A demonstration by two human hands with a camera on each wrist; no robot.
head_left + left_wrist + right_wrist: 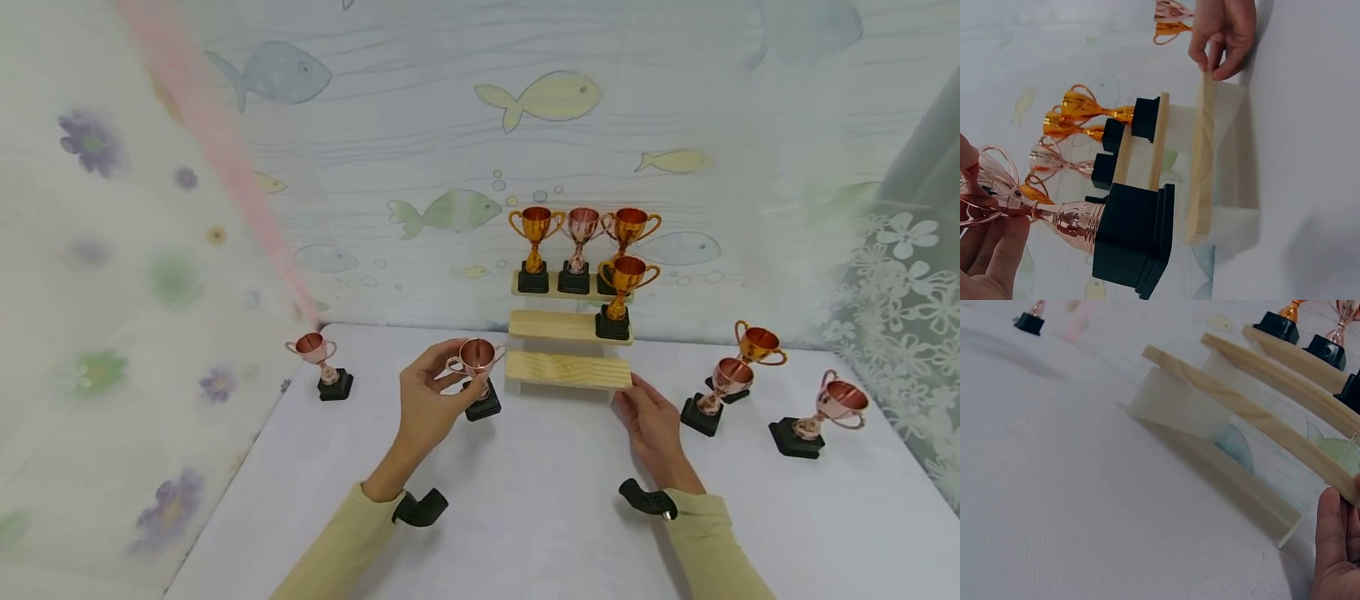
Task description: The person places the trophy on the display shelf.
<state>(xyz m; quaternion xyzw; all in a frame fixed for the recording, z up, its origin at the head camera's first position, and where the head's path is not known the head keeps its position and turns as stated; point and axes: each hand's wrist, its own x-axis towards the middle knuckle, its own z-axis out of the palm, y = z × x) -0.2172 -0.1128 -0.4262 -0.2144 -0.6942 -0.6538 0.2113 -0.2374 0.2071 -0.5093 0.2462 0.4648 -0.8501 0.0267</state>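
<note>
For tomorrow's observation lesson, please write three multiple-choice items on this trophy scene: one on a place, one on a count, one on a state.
1. Where does the right hand rest?
A. on the top step
B. at the right end of the lowest step
C. on a trophy on the table

2. How many trophies stand on the stepped wooden stand?
A. two
B. six
C. four

3. What is the left hand doing?
A. gripping the cup of a pink trophy
B. lying flat on the table
C. pointing at the wall

Answers: 1 B, its fingers touch that plank's end; 2 C, three on top, one on the middle step; 3 A, its fingers curl round the cup.
</note>
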